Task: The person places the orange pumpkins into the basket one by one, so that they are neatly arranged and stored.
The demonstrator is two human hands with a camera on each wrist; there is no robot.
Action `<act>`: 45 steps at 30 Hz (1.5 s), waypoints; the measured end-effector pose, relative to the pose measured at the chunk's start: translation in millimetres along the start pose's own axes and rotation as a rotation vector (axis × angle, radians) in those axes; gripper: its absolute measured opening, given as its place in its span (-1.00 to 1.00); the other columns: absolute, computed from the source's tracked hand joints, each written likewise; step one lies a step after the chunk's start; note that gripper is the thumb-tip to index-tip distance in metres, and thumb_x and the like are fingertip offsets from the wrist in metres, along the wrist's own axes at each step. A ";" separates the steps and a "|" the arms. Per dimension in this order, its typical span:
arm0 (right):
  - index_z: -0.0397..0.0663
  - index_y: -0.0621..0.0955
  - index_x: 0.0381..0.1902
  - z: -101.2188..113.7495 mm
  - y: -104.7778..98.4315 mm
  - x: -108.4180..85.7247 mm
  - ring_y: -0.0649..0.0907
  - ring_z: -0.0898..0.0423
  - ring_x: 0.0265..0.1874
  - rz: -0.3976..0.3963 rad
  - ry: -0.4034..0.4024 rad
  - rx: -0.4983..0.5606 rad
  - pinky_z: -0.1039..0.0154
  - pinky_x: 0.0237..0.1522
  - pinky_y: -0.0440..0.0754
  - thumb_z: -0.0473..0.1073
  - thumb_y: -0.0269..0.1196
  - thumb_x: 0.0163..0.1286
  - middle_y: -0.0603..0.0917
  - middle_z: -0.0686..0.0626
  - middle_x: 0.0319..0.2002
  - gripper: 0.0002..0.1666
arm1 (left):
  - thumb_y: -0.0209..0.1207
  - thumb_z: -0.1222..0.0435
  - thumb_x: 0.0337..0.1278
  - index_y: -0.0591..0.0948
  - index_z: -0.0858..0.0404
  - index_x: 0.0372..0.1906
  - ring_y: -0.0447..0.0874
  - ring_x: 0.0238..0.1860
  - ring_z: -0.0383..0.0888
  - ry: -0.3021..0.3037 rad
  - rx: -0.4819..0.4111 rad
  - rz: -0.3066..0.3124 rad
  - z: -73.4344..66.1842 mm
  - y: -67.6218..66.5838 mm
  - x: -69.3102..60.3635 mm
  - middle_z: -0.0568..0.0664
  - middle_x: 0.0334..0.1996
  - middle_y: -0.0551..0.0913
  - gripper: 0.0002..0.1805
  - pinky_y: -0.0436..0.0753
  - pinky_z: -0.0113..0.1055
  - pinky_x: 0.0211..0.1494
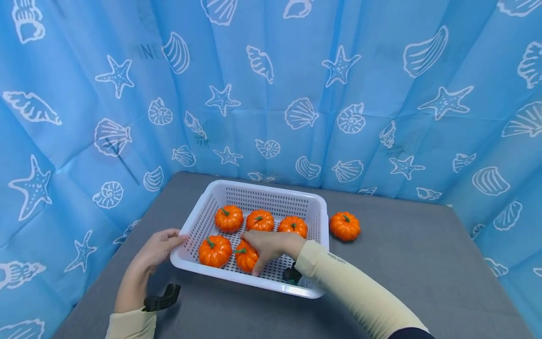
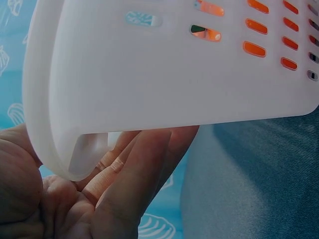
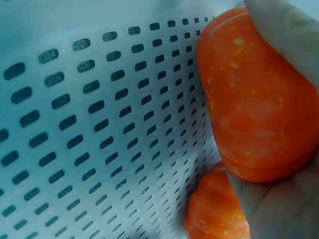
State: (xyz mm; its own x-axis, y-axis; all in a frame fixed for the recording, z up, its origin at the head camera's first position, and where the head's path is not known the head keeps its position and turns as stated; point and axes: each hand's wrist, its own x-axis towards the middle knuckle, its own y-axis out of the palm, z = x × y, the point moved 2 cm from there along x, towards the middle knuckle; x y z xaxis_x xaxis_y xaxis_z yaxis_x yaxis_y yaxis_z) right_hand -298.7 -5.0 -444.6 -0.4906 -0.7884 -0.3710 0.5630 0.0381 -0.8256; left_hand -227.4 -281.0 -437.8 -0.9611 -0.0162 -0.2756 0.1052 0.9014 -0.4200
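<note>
A white perforated plastic basket stands on the grey table with several small orange pumpkins inside. At its left end my left hand holds the rim; the left wrist view shows the thumb side by the rim and the fingers under it. Inside the basket, my right hand grips a pumpkin in the front row, thumb on one side and fingers on the other. That pumpkin is tilted in the right wrist view. Left of it sits another pumpkin.
Three pumpkins line the back of the basket: left pumpkin, middle pumpkin and right pumpkin. Outside, a pumpkin rests on the grey tabletop beside the right wall. Blue shell-print curtains enclose the table's back and sides.
</note>
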 end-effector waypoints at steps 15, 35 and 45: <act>-0.03 0.08 0.45 1.6 2.0 1.1 0.28 0.13 0.35 -0.021 0.034 0.030 0.13 0.41 0.20 0.22 0.45 -0.03 0.24 0.02 0.42 0.23 | 0.07 0.04 0.32 0.46 0.45 0.11 0.67 -0.30 -0.09 0.010 0.008 -0.013 1.7 0.7 0.5 0.15 -0.17 0.68 -0.45 0.69 -0.21 -0.18; -0.03 0.06 0.47 0.4 4.1 3.1 0.27 0.11 0.38 0.014 0.052 0.044 0.13 0.41 0.19 0.21 0.44 -0.01 0.20 0.00 0.44 0.23 | 0.06 0.03 0.31 0.45 0.45 0.12 0.67 -0.28 -0.08 0.001 0.003 -0.002 3.0 0.7 -0.1 0.18 -0.14 0.67 -0.44 0.68 -0.21 -0.17; 0.07 0.07 0.47 -0.7 2.8 2.6 0.27 0.12 0.38 0.033 0.116 0.077 0.08 0.42 0.17 0.11 0.51 -0.08 0.24 0.05 0.43 0.25 | 0.06 0.03 0.32 0.44 0.46 0.13 0.67 -0.27 -0.08 -0.001 0.009 -0.005 1.3 0.5 0.2 0.19 -0.13 0.67 -0.43 0.68 -0.19 -0.16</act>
State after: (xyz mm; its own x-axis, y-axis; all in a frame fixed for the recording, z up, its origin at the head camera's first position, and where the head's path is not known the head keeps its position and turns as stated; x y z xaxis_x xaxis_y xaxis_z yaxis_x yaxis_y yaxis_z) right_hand -298.8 -6.5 -448.2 -0.5416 -0.7113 -0.4480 0.6275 0.0125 -0.7785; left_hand -227.2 -281.2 -439.2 -0.9614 -0.0208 -0.2745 0.1031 0.8974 -0.4291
